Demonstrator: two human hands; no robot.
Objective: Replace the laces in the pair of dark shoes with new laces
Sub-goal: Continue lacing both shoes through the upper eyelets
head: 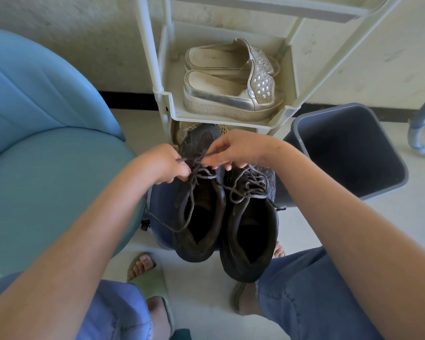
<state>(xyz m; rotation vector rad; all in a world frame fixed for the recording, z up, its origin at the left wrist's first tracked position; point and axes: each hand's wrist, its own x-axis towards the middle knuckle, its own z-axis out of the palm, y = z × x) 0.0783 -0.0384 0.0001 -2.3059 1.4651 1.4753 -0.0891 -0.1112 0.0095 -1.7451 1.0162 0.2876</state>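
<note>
From the head camera, a pair of dark shoes (pixel 249 256) sits side by side on a low blue stool (pixel 161 200) between the person's knees, just in front of a pale plastic rack (pixel 168 101). They are worn black lace-ups with scuffed, dusty uppers and deep, shadowed openings. Both lie flat on their soles. Their long axes run from the person out toward the rack, with the heels nearest the person and the toes pointing away, under the rack's lowest shelf.

A dark lace (pixel 191 209) flecked with grey hangs loose from the shoe on the armchair side, and one strand trails across its opening and over the stool's edge. The other shoe is laced, its ends lying slack across the tongue.

The left hand (pixel 167 165) has its fingers curled and pinches the lace beside that shoe's eyelets. The right hand (pixel 241 148) reaches across over the same shoe, fingers bent downward, thumb and forefinger nipping the lace.

A pair of silver slip-ons (pixel 231 94) rests on the rack's shelf. A grey bin (pixel 304 143) stands beside the rack, and a blue armchair (pixel 47 143) is on the other side.
</note>
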